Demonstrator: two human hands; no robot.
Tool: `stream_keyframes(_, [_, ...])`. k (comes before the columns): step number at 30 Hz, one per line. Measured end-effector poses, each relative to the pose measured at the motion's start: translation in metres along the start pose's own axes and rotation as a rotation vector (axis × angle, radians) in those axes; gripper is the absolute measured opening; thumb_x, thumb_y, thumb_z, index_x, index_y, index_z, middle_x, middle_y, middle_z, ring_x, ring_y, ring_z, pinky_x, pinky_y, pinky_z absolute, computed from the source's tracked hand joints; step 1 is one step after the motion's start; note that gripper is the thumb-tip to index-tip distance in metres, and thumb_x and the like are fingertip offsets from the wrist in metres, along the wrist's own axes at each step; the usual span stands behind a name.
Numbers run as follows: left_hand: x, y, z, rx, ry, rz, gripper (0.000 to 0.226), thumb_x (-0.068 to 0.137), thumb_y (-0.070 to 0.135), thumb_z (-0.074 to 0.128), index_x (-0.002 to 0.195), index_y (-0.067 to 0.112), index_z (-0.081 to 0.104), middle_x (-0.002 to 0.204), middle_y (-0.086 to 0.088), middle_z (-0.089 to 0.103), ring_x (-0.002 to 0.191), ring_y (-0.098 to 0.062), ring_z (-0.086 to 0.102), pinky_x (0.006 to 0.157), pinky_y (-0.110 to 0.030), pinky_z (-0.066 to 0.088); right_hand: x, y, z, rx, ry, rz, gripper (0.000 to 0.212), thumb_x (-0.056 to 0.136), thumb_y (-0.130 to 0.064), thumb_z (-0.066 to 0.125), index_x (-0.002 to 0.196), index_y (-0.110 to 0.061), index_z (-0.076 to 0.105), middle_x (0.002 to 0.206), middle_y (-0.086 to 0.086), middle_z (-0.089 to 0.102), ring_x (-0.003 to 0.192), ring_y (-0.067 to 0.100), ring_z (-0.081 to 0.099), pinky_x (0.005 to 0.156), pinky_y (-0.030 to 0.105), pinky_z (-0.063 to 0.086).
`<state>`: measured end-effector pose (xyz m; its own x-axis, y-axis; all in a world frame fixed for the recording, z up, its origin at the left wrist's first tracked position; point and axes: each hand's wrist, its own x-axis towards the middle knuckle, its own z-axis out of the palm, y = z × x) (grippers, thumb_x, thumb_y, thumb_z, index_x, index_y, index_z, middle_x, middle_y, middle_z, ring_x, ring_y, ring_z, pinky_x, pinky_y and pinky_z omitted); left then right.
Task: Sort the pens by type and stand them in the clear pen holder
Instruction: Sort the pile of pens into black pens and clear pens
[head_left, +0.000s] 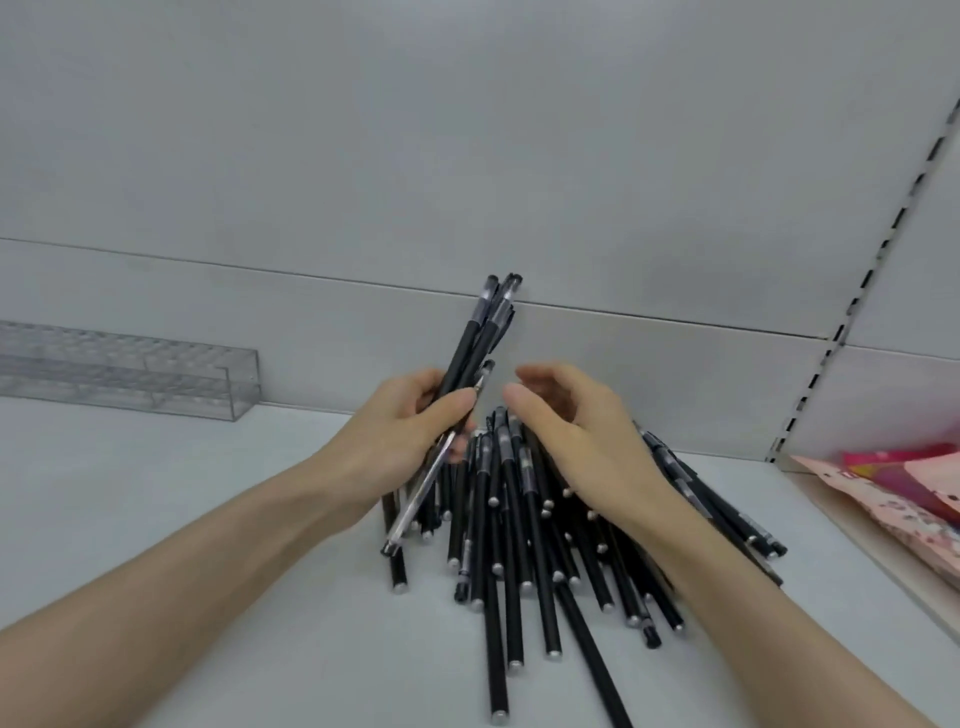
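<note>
Pale grey shelving fills the view: a smooth matt shelf surface (208, 519), a plain back panel (363, 156) behind it, and a slotted metal upright (852, 322) running up the right side. A loose pile of black pens (519, 545) lies in the middle of the shelf, slim round barrels with small silvery end caps fanning toward the camera, several crossing one another. The left hand (410, 436) is just to the left of the pile and above its far edge, fingers and thumb curled round a bundle of black pens (480, 332) that leans up and to the right, its translucent grey caps reaching the seam in the back panel. The same hand also grips one clear-barrelled pen (418, 496), which slants down and to the left below the palm, its tip near the pile's left edge. The right hand (582, 441) hangs over the far part of the pile, fingers loosely curved with a gap to the thumb and nothing visibly pinched; whether its underside touches the pens cannot be told. The clear pen holder (156, 374), a long, low box of transparent plastic with a grid of cells, stands against the back panel well to the left of both hands. Glossy pink packets (914, 493) lie at the right edge.
</note>
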<state>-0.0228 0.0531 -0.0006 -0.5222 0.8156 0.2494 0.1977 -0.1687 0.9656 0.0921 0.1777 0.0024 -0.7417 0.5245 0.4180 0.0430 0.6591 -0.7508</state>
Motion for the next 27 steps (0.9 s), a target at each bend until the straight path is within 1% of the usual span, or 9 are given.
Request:
stream_keyframes(2, [-0.006,0.004,0.006,-0.078,-0.062,0.013,0.017,0.097,0.015,0.048,0.107,0.010,0.061,0.071,0.001,0.057,0.057,-0.008,0.051,0.054,-0.019,0.047,0.001,-0.005,0.001,0.188,-0.007,0.037,0.034,0.090,-0.037,0.060,0.117,-0.016,0.063,0.106,-0.009,0.068,0.098,0.002,0.063,0.091,0.021,0.048])
stream_keyframes(5, [-0.010,0.003,0.014,-0.102,-0.115,-0.005,0.016,0.095,0.017,0.051,0.106,0.013,0.063,0.074,0.000,0.063,0.055,-0.009,0.054,0.052,-0.020,0.047,0.002,-0.011,-0.002,0.360,0.030,0.082,0.022,0.088,-0.030,0.065,0.101,-0.013,0.069,0.085,-0.007,0.071,0.082,0.007,0.066,0.084,0.027,0.052])
stream_keyframes(8, [-0.011,-0.002,0.017,-0.108,-0.121,-0.009,0.019,0.095,0.020,0.051,0.108,0.013,0.063,0.083,-0.006,0.068,0.064,-0.013,0.061,0.056,-0.022,0.050,0.001,-0.011,-0.005,0.403,0.044,0.104,0.010,0.086,-0.022,0.068,0.086,-0.013,0.070,0.071,-0.009,0.069,0.066,0.001,0.062,0.068,0.016,0.049])
stream_keyframes(11, [-0.010,0.000,0.017,-0.113,-0.100,-0.031,0.020,0.095,0.020,0.049,0.103,0.009,0.064,0.084,-0.011,0.071,0.068,-0.015,0.066,0.060,-0.023,0.055,0.003,-0.009,-0.006,0.448,0.110,0.150,0.008,0.087,-0.014,0.068,0.081,-0.009,0.068,0.070,0.002,0.067,0.060,0.004,0.060,0.062,0.018,0.050])
stream_keyframes(15, [-0.005,0.001,0.011,-0.092,0.011,-0.051,0.024,0.098,0.018,0.045,0.099,-0.002,0.059,0.073,-0.012,0.065,0.055,-0.011,0.061,0.053,-0.019,0.053,0.009,-0.004,-0.013,0.508,0.274,0.192,0.004,0.084,-0.008,0.070,0.082,-0.009,0.066,0.068,0.005,0.067,0.053,0.006,0.058,0.055,0.017,0.049])
stream_keyframes(20, [0.001,-0.004,-0.002,0.050,0.168,0.001,0.024,0.101,0.017,0.040,0.107,-0.003,0.052,0.072,-0.006,0.054,0.048,-0.008,0.045,0.043,-0.019,0.037,0.023,-0.001,-0.026,0.388,0.262,0.202,0.011,0.087,-0.006,0.065,0.078,-0.010,0.062,0.070,0.007,0.062,0.045,0.001,0.051,0.051,0.014,0.048])
stream_keyframes(22, [0.000,-0.003,-0.004,0.003,0.128,-0.004,0.025,0.101,0.016,0.038,0.108,-0.005,0.051,0.071,-0.008,0.050,0.048,-0.009,0.040,0.042,-0.019,0.034,0.030,0.001,-0.028,0.237,0.222,0.224,0.016,0.087,-0.008,0.066,0.073,-0.013,0.061,0.065,0.002,0.058,0.047,0.002,0.050,0.053,0.015,0.046])
stream_keyframes(25, [-0.002,-0.001,-0.001,-0.034,0.029,-0.032,0.030,0.101,0.019,0.039,0.105,-0.006,0.055,0.078,-0.016,0.050,0.053,-0.015,0.039,0.047,-0.021,0.034,0.037,0.011,-0.023,0.026,0.186,0.238,0.020,0.086,-0.011,0.067,0.069,-0.019,0.060,0.064,-0.004,0.058,0.059,0.008,0.051,0.062,0.020,0.041])
stream_keyframes(27, [-0.004,-0.001,0.001,-0.060,-0.011,-0.056,0.031,0.101,0.021,0.040,0.099,-0.004,0.059,0.077,-0.017,0.050,0.053,-0.017,0.040,0.048,-0.021,0.035,0.037,0.017,-0.019,-0.057,0.178,0.206,0.014,0.087,-0.013,0.067,0.074,-0.019,0.063,0.069,-0.006,0.060,0.067,0.009,0.054,0.062,0.016,0.040])
